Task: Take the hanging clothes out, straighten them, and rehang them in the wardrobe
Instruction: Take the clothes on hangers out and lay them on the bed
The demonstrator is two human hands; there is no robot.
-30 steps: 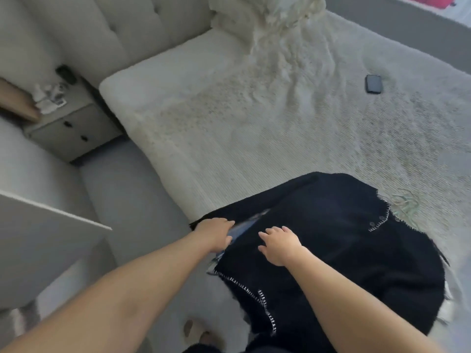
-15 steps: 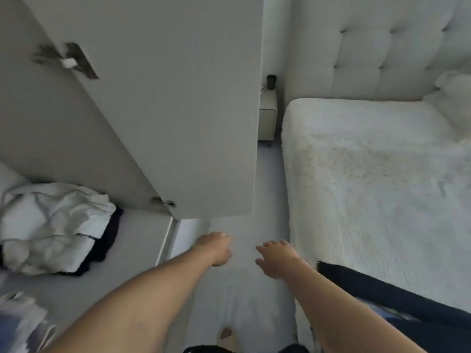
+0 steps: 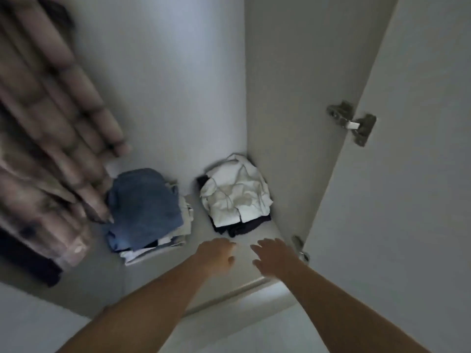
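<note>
Inside, the wardrobe [image 3: 178, 85] stood open, its door [image 3: 420, 174] swung out at the right on a metal hinge [image 3: 353, 122], with a second hinge [image 3: 300, 248] lower down near the floor's right front corner. Both hands reached in over the front edge of the wardrobe floor [image 3: 84, 284], empty and apart from each other. The left hand [image 3: 216, 256] hovered with its fingers loosely curled, holding nothing; the right hand [image 3: 274, 256] hovered just beside it with its fingers spread and relaxed, also holding nothing. Neither hand touched any cloth. The hanging clothes [image 3: 51, 136] filled the left side: a blurred, quilted pinkish coat, its hem low over the floor's left part, with something dark [image 3: 28, 263] below it at the left edge that was too blurred to name. On the floor sat two piles. The jeans pile [image 3: 145, 207], blue denim on top of lighter folded pieces, lay near the middle, just beside the coat's hem. The white pile [image 3: 237, 197], a crumpled white garment on top of dark folded cloth, sat in the back right corner against the side wall, a little apart from the jeans pile. The hands were just in front of the white pile, nearer to it than to the hanging clothes.
</note>
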